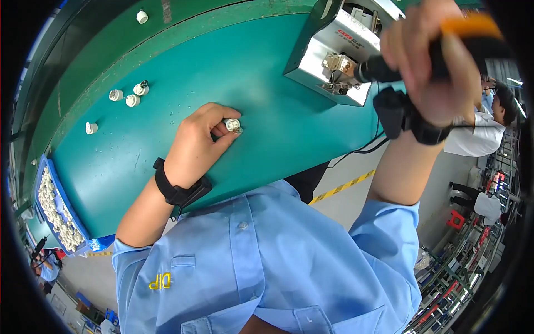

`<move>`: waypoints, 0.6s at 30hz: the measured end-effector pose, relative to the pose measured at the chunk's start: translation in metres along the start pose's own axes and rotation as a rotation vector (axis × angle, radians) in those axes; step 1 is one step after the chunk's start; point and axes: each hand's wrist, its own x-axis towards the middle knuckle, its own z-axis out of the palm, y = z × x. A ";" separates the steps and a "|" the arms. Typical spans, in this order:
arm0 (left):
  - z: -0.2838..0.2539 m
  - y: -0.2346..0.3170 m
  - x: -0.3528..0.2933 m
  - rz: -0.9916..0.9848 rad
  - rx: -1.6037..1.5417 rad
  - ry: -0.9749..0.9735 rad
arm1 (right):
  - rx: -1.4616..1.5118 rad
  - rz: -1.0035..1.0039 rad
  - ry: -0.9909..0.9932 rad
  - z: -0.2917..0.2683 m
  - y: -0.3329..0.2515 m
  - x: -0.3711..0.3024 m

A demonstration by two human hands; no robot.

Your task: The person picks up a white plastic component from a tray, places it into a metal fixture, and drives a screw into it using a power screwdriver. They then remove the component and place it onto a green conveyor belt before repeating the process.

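A small white cylindrical part [233,124] rests on the green worktable [267,111] near its middle, pinched between the fingertips of the left hand [196,146]. To the right and farther off, the right hand [431,61] is wrapped tight around a black tool with an orange top [423,58]; its tip seems to meet a metal fixture box [334,50]. Loose white parts [131,94] lie far left, near a blue tray [39,183].

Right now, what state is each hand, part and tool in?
Left hand: resting on green table, pinching small white part.
Right hand: raised, gripping black-and-orange power screwdriver.
Metal fixture box: screwdriver tip at it.
Loose white parts: standing apart on table.
Blue tray: full of white parts.
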 end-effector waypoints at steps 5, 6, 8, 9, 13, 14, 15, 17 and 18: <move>0.012 -0.005 0.003 0.069 -0.044 -0.009 | -0.053 0.159 0.956 0.030 0.005 0.028; 0.014 -0.004 0.004 0.085 -0.041 -0.005 | -0.054 0.162 0.950 0.027 0.004 0.023; 0.015 -0.005 0.003 0.098 -0.043 0.004 | -0.074 0.093 0.772 0.009 0.002 0.003; 0.014 -0.005 0.003 0.090 -0.049 0.002 | -0.083 0.060 0.682 0.005 0.002 -0.002; 0.012 -0.007 0.004 0.079 -0.055 -0.006 | -0.169 -0.168 0.495 0.034 -0.018 -0.019; 0.012 -0.007 0.005 0.086 -0.047 -0.012 | -0.171 -0.170 0.458 0.037 -0.021 -0.022; 0.012 -0.007 0.005 0.093 -0.039 -0.018 | -0.172 -0.173 0.422 0.039 -0.024 -0.024; 0.012 -0.008 0.004 0.090 -0.047 -0.013 | -0.173 -0.175 0.384 0.041 -0.021 -0.026; 0.013 -0.008 0.003 0.089 -0.054 -0.008 | -0.197 -0.171 0.416 0.042 -0.015 -0.026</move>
